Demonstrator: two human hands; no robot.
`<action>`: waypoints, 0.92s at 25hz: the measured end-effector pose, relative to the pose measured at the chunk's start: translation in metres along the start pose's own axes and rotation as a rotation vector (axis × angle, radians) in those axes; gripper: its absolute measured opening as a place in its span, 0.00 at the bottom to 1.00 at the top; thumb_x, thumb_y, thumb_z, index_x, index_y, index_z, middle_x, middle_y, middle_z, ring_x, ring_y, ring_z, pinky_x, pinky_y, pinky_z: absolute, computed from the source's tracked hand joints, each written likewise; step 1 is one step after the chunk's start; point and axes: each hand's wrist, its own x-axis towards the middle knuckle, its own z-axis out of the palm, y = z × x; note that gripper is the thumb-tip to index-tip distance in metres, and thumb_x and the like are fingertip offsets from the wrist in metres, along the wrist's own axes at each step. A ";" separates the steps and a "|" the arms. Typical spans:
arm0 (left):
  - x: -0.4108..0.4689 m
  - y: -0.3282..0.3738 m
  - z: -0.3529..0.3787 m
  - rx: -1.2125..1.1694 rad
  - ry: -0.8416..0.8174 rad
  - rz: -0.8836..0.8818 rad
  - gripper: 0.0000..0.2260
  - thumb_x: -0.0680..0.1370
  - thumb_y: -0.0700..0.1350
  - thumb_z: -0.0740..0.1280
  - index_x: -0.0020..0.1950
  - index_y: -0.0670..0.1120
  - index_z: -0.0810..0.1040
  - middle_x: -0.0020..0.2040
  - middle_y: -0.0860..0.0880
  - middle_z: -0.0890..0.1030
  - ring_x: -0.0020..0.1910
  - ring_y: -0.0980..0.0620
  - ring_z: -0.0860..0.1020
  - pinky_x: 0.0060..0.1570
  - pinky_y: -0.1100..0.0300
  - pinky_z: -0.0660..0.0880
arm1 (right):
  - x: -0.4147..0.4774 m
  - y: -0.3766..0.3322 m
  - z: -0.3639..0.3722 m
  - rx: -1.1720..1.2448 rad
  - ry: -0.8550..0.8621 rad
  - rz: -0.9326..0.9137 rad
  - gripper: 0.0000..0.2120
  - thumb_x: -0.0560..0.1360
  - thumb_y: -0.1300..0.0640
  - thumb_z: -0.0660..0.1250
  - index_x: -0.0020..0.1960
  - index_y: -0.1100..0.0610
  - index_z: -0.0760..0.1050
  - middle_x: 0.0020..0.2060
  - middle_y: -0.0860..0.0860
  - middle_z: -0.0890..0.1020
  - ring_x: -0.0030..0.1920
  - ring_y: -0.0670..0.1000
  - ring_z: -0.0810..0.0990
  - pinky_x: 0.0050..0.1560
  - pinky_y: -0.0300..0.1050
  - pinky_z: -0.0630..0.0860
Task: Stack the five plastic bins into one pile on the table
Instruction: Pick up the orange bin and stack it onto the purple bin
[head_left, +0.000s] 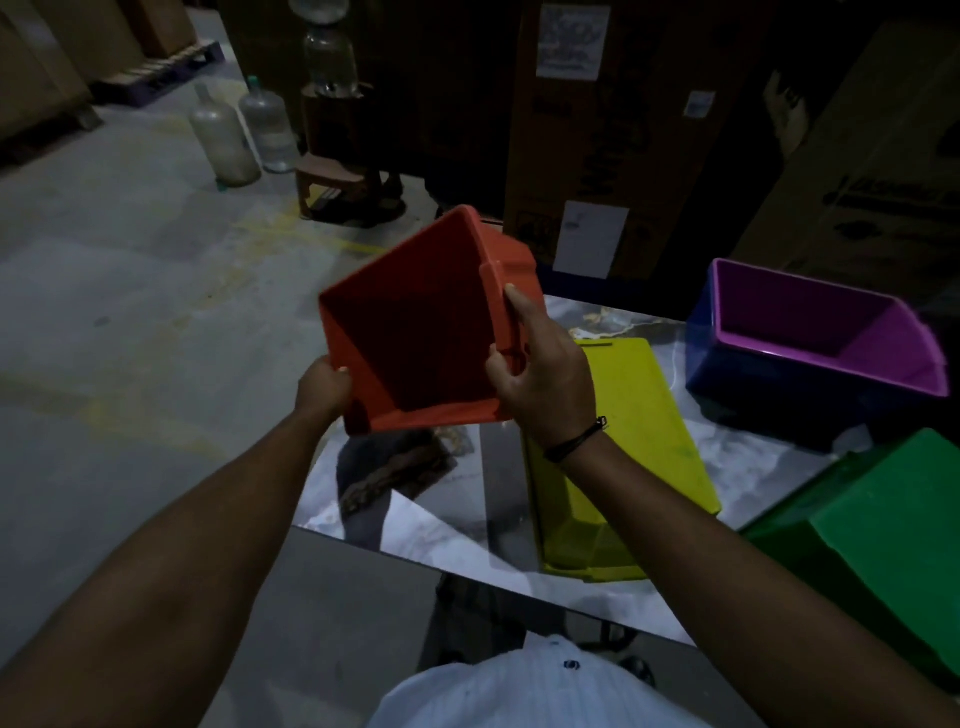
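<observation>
A red bin (431, 327) was held tilted in the air, its opening facing the camera. A yellow bin (623, 447) and a green bin (883, 545) lay overturned on the table. A purple bin (826, 322) sat nested inside a blue bin (769, 395).
</observation>
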 end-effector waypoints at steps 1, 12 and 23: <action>-0.001 0.007 0.004 -0.042 0.006 0.036 0.18 0.75 0.46 0.60 0.59 0.40 0.82 0.54 0.36 0.84 0.54 0.34 0.82 0.53 0.46 0.78 | 0.002 0.003 -0.006 -0.016 0.024 -0.017 0.30 0.70 0.61 0.72 0.72 0.61 0.72 0.49 0.57 0.84 0.44 0.57 0.81 0.39 0.50 0.77; -0.037 0.175 0.023 -0.431 -0.139 0.240 0.08 0.80 0.41 0.65 0.46 0.50 0.82 0.35 0.56 0.82 0.37 0.56 0.78 0.42 0.61 0.76 | 0.049 0.113 -0.124 0.109 0.278 0.471 0.24 0.75 0.49 0.73 0.67 0.58 0.77 0.60 0.58 0.73 0.55 0.49 0.73 0.48 0.22 0.66; -0.098 0.328 0.095 -0.482 -0.298 0.470 0.11 0.80 0.53 0.66 0.47 0.46 0.81 0.36 0.51 0.76 0.34 0.54 0.75 0.37 0.59 0.69 | 0.045 0.203 -0.234 0.120 0.375 0.675 0.28 0.70 0.36 0.74 0.59 0.55 0.81 0.52 0.50 0.84 0.53 0.48 0.83 0.56 0.48 0.81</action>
